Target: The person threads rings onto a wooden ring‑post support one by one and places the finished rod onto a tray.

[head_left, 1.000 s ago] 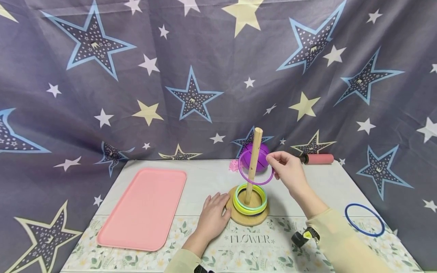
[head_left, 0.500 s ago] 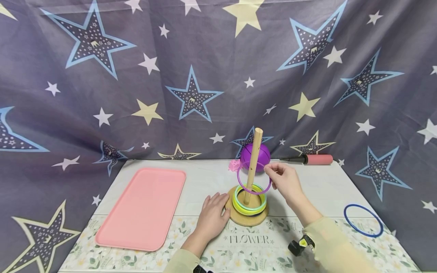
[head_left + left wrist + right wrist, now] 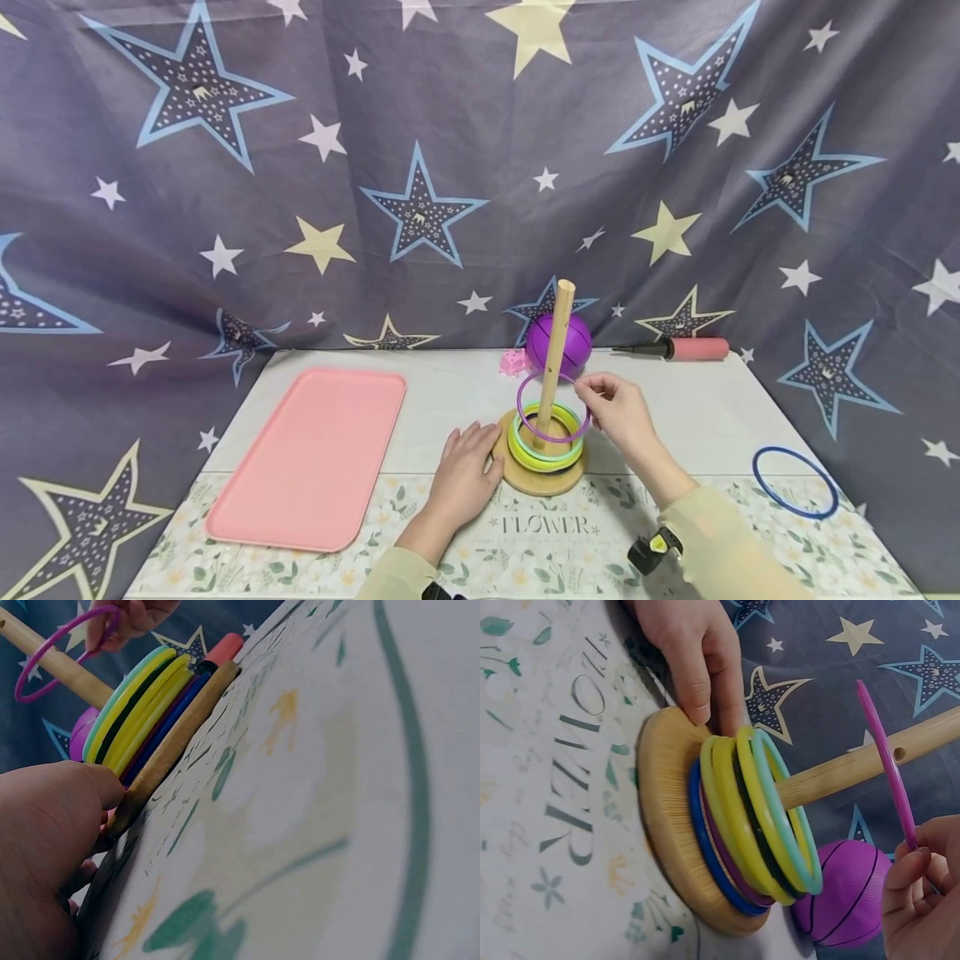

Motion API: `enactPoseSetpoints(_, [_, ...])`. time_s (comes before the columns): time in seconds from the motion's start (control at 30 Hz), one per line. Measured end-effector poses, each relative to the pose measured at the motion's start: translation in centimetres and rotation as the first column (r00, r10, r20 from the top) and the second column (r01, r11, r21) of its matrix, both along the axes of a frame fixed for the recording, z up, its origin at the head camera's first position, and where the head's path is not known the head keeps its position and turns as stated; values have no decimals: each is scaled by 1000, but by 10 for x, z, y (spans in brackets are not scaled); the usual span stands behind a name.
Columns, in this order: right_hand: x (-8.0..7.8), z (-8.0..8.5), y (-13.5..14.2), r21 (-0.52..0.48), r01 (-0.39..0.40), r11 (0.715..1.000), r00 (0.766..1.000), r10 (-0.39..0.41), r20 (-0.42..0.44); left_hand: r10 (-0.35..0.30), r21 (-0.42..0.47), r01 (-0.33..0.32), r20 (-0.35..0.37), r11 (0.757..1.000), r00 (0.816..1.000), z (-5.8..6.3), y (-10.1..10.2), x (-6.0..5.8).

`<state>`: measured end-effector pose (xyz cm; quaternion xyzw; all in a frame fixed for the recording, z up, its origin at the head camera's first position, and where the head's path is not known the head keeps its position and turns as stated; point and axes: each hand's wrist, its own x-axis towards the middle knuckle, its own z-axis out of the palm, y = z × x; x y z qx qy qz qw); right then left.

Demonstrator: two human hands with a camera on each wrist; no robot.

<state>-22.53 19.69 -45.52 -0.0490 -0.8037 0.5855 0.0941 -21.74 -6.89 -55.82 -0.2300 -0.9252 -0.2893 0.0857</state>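
Observation:
A wooden peg (image 3: 558, 342) rises from a round wooden base (image 3: 543, 485). Stacked round its foot are several thin rings: blue, purple, yellow, a dark one and a mint-green ring (image 3: 771, 802) on top. My right hand (image 3: 617, 410) pinches the edge of a purple ring (image 3: 889, 761) between thumb and fingertips. That ring encircles the peg, tilted, just above the stack. My left hand (image 3: 467, 473) rests at the base's left edge, fingers extended, thumb against the rim; the left wrist view hides part of those fingers.
A blue ring (image 3: 780, 450) lies at the table's right. To the left is a pink tray (image 3: 315, 458). Behind the peg sit a purple ball (image 3: 573, 343) and a small pink object (image 3: 513, 362). A red-handled pump (image 3: 697, 349) lies by the starry curtain (image 3: 420, 317).
The right hand has lowered the purple ring along the peg, from about mid-height to close over the stack. My left hand has stayed at the base.

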Motion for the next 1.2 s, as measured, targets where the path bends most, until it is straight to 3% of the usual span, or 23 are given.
enactPoseSetpoints(0.63, [-6,-29,-2,41,-13,999,998,10,55,-4,15,4,11,1000,1000,3,-1,2])
enactPoseSetpoints(1.2, [-8,-38,-1,83,-16,996,998,11,62,8,0,-8,28,1000,1000,1,0,0])
